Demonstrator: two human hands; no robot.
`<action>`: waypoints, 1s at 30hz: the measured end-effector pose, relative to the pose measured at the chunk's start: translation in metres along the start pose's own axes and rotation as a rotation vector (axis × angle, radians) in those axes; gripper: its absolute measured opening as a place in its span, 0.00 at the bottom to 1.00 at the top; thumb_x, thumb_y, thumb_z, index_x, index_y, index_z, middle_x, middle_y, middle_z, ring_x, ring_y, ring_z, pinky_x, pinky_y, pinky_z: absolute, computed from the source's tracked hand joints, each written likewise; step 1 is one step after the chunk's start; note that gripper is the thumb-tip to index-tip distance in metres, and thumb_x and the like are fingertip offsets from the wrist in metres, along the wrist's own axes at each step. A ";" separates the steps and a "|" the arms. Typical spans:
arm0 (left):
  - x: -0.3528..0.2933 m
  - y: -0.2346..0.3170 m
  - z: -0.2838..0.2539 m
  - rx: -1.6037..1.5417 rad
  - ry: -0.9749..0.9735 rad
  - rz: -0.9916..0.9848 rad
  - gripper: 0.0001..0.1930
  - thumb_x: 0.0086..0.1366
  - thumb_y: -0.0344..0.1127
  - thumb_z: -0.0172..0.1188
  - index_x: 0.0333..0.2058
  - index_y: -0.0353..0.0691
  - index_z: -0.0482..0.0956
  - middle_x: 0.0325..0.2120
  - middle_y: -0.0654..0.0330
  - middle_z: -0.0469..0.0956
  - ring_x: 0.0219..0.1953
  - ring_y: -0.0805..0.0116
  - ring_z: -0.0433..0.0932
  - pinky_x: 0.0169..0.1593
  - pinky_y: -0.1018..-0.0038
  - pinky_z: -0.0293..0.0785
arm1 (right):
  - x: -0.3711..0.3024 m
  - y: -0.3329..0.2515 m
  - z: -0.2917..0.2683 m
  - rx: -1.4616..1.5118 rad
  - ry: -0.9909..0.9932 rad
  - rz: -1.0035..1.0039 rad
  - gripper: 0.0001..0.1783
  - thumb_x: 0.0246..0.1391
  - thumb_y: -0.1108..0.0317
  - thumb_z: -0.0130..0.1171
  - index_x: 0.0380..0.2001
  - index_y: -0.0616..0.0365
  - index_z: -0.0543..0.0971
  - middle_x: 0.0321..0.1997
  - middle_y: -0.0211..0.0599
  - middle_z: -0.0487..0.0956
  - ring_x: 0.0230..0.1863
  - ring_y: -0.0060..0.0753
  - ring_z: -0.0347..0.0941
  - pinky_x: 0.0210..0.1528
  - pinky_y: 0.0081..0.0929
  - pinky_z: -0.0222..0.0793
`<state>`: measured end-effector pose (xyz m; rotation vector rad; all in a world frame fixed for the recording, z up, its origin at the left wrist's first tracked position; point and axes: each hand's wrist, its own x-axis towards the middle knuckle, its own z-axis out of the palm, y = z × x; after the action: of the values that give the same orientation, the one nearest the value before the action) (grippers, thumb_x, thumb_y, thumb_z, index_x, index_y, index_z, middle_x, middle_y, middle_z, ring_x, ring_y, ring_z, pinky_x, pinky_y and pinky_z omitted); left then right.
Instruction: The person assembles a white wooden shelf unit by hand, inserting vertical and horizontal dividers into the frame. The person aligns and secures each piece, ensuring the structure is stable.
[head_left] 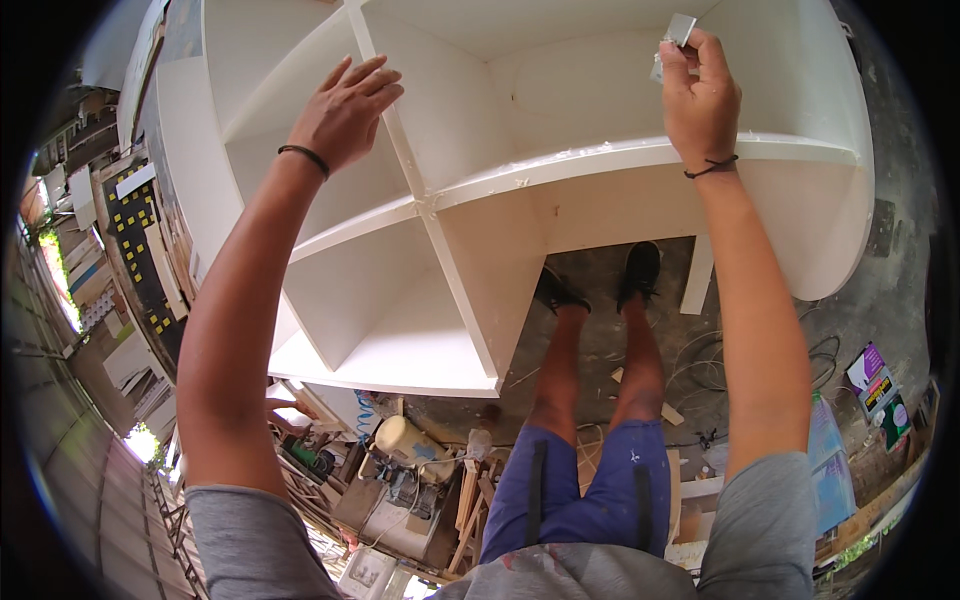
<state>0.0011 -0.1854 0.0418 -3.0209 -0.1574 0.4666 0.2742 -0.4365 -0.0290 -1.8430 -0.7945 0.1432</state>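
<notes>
A small flat plate point(680, 29) sits in the right hand point(703, 105), pinched between thumb and curled fingers — probably to leave its edges free. Beneath that wrist, white flecks dot the white shelving unit point(610, 157). The left hand point(340, 120), loosely spread, apparently empty, is beside an upright divider point(402, 145) — contact unclear. Beyond the right forearm, a purple-and-black package point(873, 378) bears bold lettering.

Blu coiled hose point(365, 414) nr crm container point(402, 440)

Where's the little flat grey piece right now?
In the head view, the little flat grey piece is near the upper right, pinched in the right hand, over the white cabinet.
</notes>
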 end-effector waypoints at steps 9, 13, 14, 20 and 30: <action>-0.024 0.038 -0.009 -0.043 -0.071 0.005 0.21 0.52 0.22 0.55 0.47 0.41 0.76 0.53 0.59 0.70 0.63 0.61 0.63 0.67 0.63 0.57 | 0.000 0.000 0.002 0.031 0.065 -0.088 0.04 0.57 0.70 0.54 0.36 0.57 0.73 0.26 0.40 0.78 0.27 0.45 0.76 0.31 0.35 0.72; -0.013 0.009 0.002 0.120 0.057 -0.302 0.16 0.57 0.30 0.56 0.45 0.44 0.76 0.52 0.58 0.71 0.58 0.59 0.67 0.62 0.63 0.61 | 0.000 -0.004 0.001 0.020 0.027 -0.031 0.05 0.59 0.70 0.53 0.38 0.57 0.71 0.27 0.39 0.80 0.28 0.45 0.77 0.32 0.35 0.73; -0.014 -0.002 0.004 0.167 0.120 -0.439 0.15 0.58 0.32 0.56 0.45 0.43 0.76 0.52 0.56 0.71 0.57 0.57 0.68 0.61 0.63 0.63 | 0.000 -0.002 0.000 0.034 0.037 -0.013 0.06 0.59 0.70 0.53 0.38 0.57 0.70 0.28 0.39 0.80 0.29 0.45 0.78 0.33 0.35 0.73; -0.110 0.022 0.092 -0.494 0.178 -1.347 0.24 0.65 0.55 0.50 0.34 0.36 0.80 0.34 0.40 0.79 0.41 0.41 0.76 0.47 0.54 0.69 | 0.009 0.006 0.006 0.174 0.025 0.258 0.08 0.61 0.70 0.51 0.41 0.59 0.66 0.31 0.42 0.82 0.34 0.40 0.81 0.37 0.34 0.74; -0.072 0.065 0.071 -0.637 0.003 -1.727 0.19 0.61 0.53 0.51 0.25 0.44 0.80 0.22 0.63 0.80 0.30 0.61 0.77 0.45 0.69 0.66 | 0.027 -0.014 0.100 0.261 -0.442 0.210 0.14 0.47 0.75 0.59 0.41 0.61 0.80 0.31 0.35 0.80 0.31 0.27 0.75 0.37 0.25 0.72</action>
<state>-0.0827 -0.2538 -0.0103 -1.9615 -2.7835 0.1608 0.2433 -0.3389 -0.0517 -1.6592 -0.8327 0.7741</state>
